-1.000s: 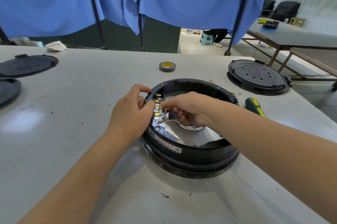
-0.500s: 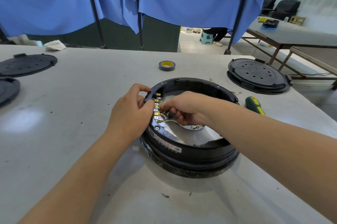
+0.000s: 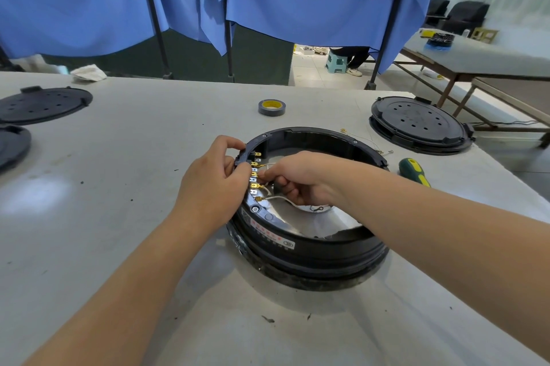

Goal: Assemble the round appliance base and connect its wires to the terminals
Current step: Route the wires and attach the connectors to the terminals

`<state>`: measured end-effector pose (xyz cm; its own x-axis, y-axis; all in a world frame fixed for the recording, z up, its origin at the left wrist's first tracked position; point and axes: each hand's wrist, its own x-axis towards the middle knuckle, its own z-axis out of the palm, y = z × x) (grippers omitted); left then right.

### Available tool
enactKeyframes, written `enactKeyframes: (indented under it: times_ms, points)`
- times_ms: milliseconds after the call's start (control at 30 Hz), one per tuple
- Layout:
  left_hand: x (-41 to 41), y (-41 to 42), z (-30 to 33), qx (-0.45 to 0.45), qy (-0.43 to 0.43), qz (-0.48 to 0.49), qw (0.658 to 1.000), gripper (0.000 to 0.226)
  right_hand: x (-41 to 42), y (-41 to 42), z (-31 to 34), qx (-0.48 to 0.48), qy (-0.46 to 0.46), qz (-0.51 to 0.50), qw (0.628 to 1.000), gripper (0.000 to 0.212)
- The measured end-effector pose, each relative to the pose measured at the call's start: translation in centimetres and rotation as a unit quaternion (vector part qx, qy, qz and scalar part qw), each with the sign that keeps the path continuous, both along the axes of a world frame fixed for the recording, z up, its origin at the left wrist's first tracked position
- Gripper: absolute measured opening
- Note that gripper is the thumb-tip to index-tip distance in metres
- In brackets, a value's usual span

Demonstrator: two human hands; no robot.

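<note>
The round black appliance base [image 3: 309, 255] sits mid-table with a shiny metal plate inside. A row of brass terminals [image 3: 255, 175] runs along its left inner rim. My left hand [image 3: 212, 184] grips that left rim from outside, thumb and fingers curled over the edge. Reaching into the ring, my right hand [image 3: 300, 176] pinches a thin white wire's end [image 3: 263, 175] against the terminals. Another white wire [image 3: 282, 198] curves from a lower terminal across the plate.
A grey and yellow tape roll [image 3: 271, 107] lies behind the base. A green and yellow screwdriver [image 3: 414, 170] and loose wires [image 3: 361, 139] lie to the right, near a black round cover [image 3: 419, 124]. Two more black covers [image 3: 41, 103] sit far left.
My right hand has shifted slightly along the terminal row while still pinching the wire. My left hand keeps its grip on the rim.
</note>
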<state>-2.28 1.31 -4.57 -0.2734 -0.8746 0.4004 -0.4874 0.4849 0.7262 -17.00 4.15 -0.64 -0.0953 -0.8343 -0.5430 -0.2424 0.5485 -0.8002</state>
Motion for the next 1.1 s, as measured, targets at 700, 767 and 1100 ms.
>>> enactKeyframes:
  times_ms: [700, 767, 1100]
  points:
    - [-0.1, 0.1, 0.0, 0.006, 0.015, 0.0, 1.0, 0.018, 0.1, 0.2, 0.0, -0.068, 0.089, -0.04, 0.993, 0.019]
    - [-0.1, 0.1, -0.1, 0.008, 0.022, 0.001, 1.0, 0.017, 0.0, 0.4, 0.2, -0.083, 0.124, -0.049, 0.988, 0.02]
    - [-0.1, -0.1, -0.2, 0.011, 0.033, 0.007, 0.999, 0.017, -0.3, 2.6, 0.9, -0.254, 0.342, 0.044, 0.904, 0.007]
